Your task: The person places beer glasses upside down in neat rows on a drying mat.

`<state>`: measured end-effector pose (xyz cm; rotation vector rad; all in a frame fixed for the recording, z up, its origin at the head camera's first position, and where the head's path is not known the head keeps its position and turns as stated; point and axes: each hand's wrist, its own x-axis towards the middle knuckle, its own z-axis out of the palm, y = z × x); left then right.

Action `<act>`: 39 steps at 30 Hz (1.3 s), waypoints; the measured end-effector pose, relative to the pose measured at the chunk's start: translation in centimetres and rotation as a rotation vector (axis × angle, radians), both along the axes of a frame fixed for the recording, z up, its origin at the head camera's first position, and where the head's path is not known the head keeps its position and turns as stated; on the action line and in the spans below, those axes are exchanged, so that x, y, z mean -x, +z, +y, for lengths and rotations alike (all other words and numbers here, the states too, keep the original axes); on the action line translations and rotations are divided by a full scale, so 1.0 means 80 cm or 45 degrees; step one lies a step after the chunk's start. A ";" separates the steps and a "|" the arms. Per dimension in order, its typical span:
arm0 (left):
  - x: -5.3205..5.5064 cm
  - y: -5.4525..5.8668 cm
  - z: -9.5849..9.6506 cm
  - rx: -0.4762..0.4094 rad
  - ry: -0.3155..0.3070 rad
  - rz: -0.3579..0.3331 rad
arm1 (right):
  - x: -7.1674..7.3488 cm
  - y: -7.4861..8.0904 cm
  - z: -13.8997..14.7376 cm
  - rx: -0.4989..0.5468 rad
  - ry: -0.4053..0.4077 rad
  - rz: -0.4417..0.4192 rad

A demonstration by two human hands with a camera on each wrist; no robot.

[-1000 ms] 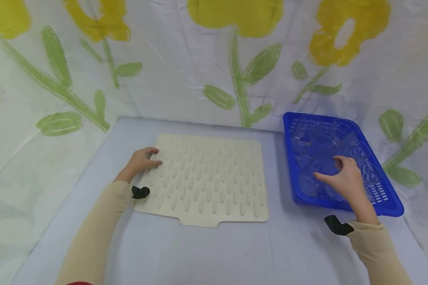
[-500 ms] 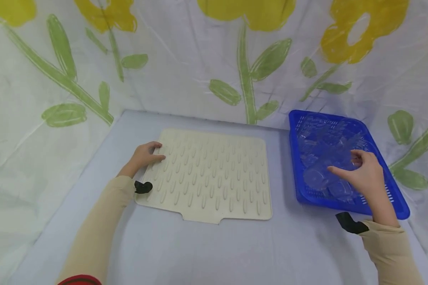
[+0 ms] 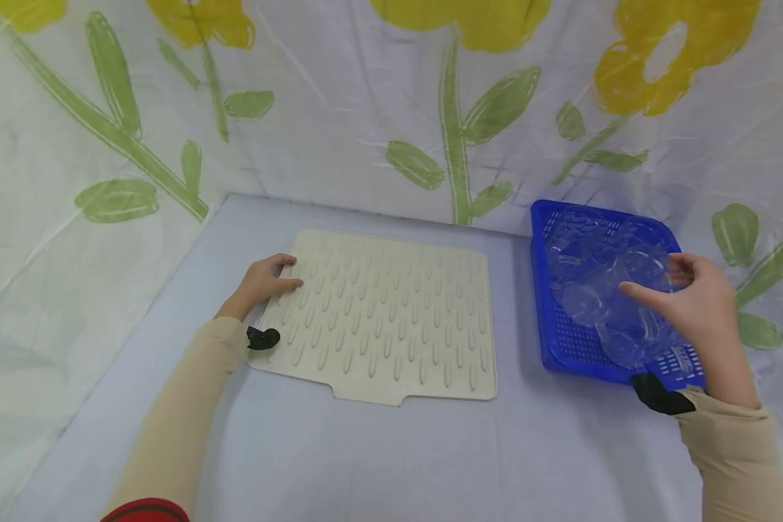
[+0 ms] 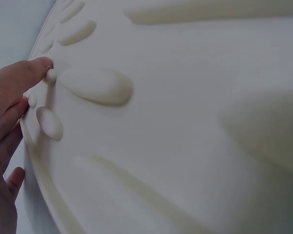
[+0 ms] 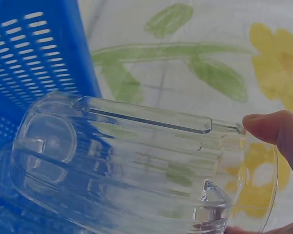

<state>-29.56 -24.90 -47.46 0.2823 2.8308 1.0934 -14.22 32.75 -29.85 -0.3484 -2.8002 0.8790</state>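
— What was held by the right hand (image 3: 705,304)?

— A clear ribbed glass (image 5: 136,165) with a handle was gripped at its rim between thumb and curled fingers (image 5: 278,131) and held tipped on its side above the blue plastic basket (image 3: 564,348). The basket's walls were slotted and its floor perforated, and more clear glassware (image 3: 587,301) was seen lying inside.

— And the left hand (image 3: 264,279)?

— It was laid on the left edge of a cream drying mat (image 3: 391,319), fingers nearly straight and pressed to the rim, nothing being clasped. The mat was rectangular with rounded corners, matte and rubbery-looking, and covered in rows of raised oval bumps.

— Where were they placed?

— Mat and basket were set side by side on a pale worktop (image 3: 391,457), backed by a wrinkled cloth (image 3: 339,116) printed with yellow flowers.
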 end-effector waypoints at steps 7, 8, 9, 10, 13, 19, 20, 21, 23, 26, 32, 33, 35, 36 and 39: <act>0.002 0.000 -0.001 -0.047 0.015 0.021 | 0.001 0.012 -0.007 -0.015 0.006 0.019; 0.002 0.000 -0.001 -0.058 0.018 0.023 | 0.001 0.012 -0.008 -0.009 0.015 0.024; 0.001 0.000 -0.001 -0.071 0.021 0.021 | 0.000 0.013 -0.008 -0.002 0.023 0.028; 0.001 0.000 -0.001 -0.081 0.023 0.018 | -0.002 0.013 -0.009 0.011 0.035 0.031; -0.001 -0.001 -0.001 -0.105 0.019 0.002 | -0.006 0.015 -0.013 0.062 0.071 0.040; -0.007 -0.004 -0.003 -0.107 0.011 -0.010 | -0.008 0.018 -0.024 0.128 0.212 0.049; -0.007 -0.005 -0.003 -0.107 0.012 -0.011 | -0.007 0.019 -0.026 0.131 0.241 0.049; -0.008 -0.005 -0.004 -0.107 0.012 -0.010 | -0.005 0.020 -0.028 0.142 0.268 0.046; -0.008 -0.006 -0.005 -0.109 0.015 -0.005 | -0.002 0.021 -0.033 0.131 0.300 0.049; -0.008 -0.006 -0.006 -0.114 0.014 0.008 | 0.002 0.023 -0.039 0.128 0.320 0.048; -0.006 -0.007 -0.005 -0.127 0.019 0.019 | 0.005 0.023 -0.048 0.186 0.343 -0.009; -0.006 -0.007 -0.004 -0.134 0.022 0.016 | 0.005 0.022 -0.049 0.190 0.345 -0.025; -0.007 -0.008 -0.004 -0.146 0.026 0.012 | 0.006 0.021 -0.052 0.184 0.363 -0.046; -0.007 -0.008 -0.004 -0.152 0.028 0.013 | 0.006 0.020 -0.054 0.180 0.369 -0.057; -0.006 -0.009 -0.005 -0.173 0.032 0.022 | 0.009 0.017 -0.059 0.155 0.400 -0.102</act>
